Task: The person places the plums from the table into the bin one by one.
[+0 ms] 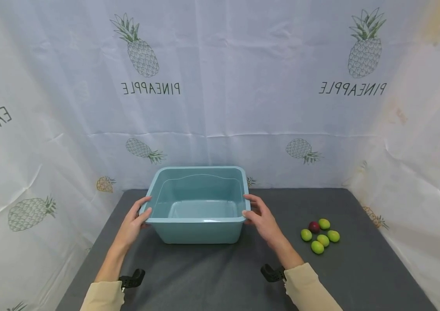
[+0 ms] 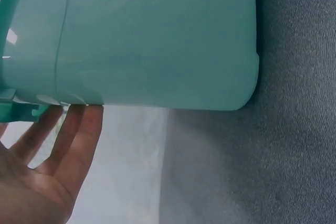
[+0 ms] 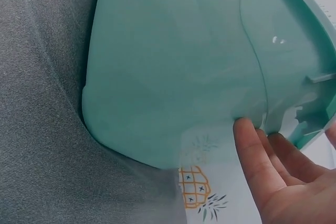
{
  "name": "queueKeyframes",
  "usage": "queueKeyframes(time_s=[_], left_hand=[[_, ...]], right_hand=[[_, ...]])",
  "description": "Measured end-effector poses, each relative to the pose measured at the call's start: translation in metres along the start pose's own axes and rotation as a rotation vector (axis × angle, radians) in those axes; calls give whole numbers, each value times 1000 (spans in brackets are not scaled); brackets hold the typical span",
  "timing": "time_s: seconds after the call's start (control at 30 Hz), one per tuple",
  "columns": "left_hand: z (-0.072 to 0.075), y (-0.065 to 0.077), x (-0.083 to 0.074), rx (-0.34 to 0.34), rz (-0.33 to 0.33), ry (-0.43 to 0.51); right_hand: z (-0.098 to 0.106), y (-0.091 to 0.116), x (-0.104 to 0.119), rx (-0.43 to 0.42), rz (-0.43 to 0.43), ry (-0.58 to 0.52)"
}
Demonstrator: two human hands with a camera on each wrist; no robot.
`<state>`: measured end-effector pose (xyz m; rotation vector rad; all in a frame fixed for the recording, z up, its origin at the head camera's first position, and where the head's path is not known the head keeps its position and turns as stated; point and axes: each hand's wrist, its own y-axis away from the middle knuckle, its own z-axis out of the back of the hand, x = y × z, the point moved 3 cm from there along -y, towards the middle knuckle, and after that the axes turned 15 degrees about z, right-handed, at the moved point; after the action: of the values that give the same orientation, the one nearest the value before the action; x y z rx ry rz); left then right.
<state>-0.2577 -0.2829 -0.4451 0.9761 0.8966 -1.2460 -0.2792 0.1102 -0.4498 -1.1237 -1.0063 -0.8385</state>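
Observation:
A pale blue-green plastic basin point(image 1: 200, 233) stands upright on the dark table, its inside bare in the head view. At its left rim my left hand point(image 1: 131, 222) grips the edge, thumb on top and fingers below. My right hand point(image 1: 262, 219) holds the right rim in the same way. In the left wrist view, the left fingertips point(image 2: 93, 111) press against the basin's outer wall point(image 2: 157, 40) under the rim. The right wrist view has the right fingertips point(image 3: 243, 125) against the opposite outer wall point(image 3: 168, 66).
Right of the basin, several green limes point(image 1: 317, 247) lie grouped around one dark red round fruit point(image 1: 314, 227). White curtains point(image 1: 227, 86) printed with pineapples enclose the dark-covered table point(image 1: 204, 280) at the back and both sides. The basin stands near the back edge.

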Motion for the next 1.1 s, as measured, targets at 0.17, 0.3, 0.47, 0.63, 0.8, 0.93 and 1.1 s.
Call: queueKeyframes(time_s=[0.17, 0.3, 0.47, 0.63, 0.8, 0.93, 1.1], left_hand=[[-5, -1, -4, 16, -21, 13], [-10, -1, -8, 30, -33, 17], [-14, 0, -8, 23, -35, -1], [-20, 0, -7, 30, -48, -32], [-29, 9, -21, 27, -65, -44], [-33, 13, -30, 40, -52, -36], [-38, 6, -18, 53, -30, -32]], right_hand=[[4, 3, 3, -3, 7, 9], [9, 5, 5, -29, 19, 26], [13, 9, 6, -33, 45, 34], [21, 15, 6, -32, 60, 27], [29, 21, 10, -40, 61, 41], [34, 23, 11, -44, 60, 56], [41, 28, 12, -44, 65, 62]])
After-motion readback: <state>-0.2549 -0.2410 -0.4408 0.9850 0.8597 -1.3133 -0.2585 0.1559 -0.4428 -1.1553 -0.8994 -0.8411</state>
